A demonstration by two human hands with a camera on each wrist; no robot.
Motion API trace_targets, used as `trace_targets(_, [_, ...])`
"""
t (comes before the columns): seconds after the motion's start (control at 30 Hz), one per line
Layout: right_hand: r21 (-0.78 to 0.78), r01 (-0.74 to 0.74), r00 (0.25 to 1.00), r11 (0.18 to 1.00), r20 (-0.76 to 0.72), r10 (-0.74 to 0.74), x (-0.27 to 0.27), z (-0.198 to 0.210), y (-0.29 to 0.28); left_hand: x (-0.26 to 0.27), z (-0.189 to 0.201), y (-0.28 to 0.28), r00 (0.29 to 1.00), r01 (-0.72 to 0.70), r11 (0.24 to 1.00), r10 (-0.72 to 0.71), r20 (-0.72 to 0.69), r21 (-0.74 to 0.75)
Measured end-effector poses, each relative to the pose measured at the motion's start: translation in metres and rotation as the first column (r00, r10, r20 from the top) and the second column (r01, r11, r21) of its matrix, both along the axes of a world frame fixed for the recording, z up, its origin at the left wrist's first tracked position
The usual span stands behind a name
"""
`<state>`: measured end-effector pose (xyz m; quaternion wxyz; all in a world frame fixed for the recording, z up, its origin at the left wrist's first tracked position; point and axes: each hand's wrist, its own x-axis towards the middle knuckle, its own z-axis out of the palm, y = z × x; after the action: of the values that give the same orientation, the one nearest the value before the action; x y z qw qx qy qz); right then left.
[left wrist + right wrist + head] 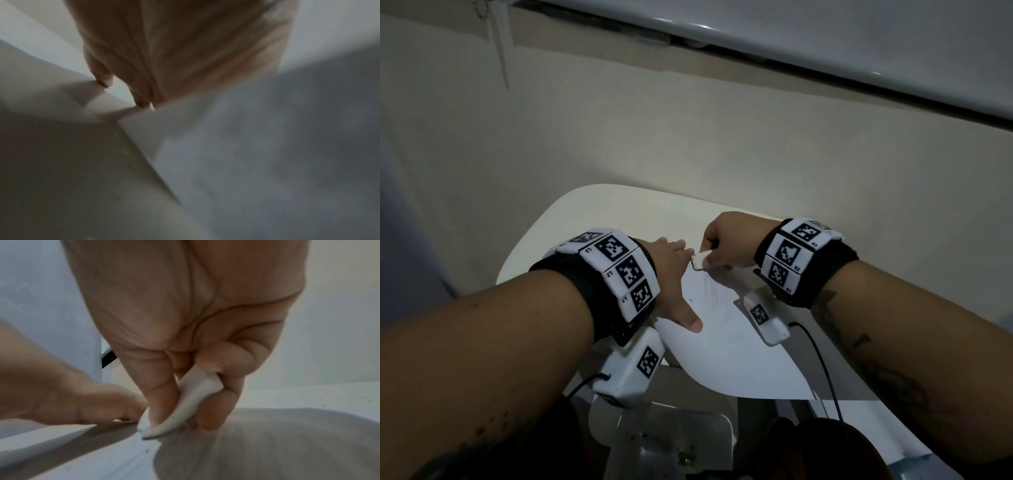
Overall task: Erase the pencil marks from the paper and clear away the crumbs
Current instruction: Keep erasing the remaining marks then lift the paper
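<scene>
A white sheet of paper (722, 342) lies on the small white table (592, 212), its near part hanging over the front edge. My right hand (726, 245) pinches a white eraser (701, 257) between thumb and fingers and presses its tip onto the paper's far corner; in the right wrist view the eraser (180, 404) shows a dirty tip. A short dark pencil mark (697, 269) sits just under the eraser. My left hand (671, 274) lies flat on the paper with fingers straight, fingertips (144, 104) at the paper's edge. Small dark crumbs (147, 451) dot the sheet.
A beige wall rises right behind the table. Below the table's front edge sits a white bin (661, 442) with bits inside. Black cables (822, 363) trail from both wrist cameras. Table surface (61, 162) lies left of the sheet.
</scene>
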<state>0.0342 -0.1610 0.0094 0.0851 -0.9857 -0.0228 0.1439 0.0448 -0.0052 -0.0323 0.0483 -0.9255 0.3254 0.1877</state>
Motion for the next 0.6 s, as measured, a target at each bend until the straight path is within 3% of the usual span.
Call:
trace_targets(0.2, [0.004,0.089,0.996,0.996,0.033,-0.089,0.0061,-0.0007,-0.0072,-0.0032,0.0048,-0.0006,1.0,0.001,1.0,-0.001,-0.006,-0.018])
trace_targets(0.3, [0.02,0.045,0.996,0.999,0.075,-0.046,0.0033,-0.0015,-0.0081,-0.0043,0.0072,-0.0006,1.0,0.0,1.0,0.0,-0.017,-0.005])
trace_targets(0.4, [0.006,-0.039,0.999,0.999,0.021,0.039,-0.0005,0.0003,-0.0046,-0.0043,0.0068,-0.0004,1.0,-0.006,1.0,0.006,-0.012,0.012])
trace_targets(0.6, [-0.015,0.006,0.997,1.0,0.073,-0.004,0.0085,-0.0014,-0.001,-0.0048,0.0052,0.0003,1.0,-0.001,0.999,0.0,-0.018,-0.037])
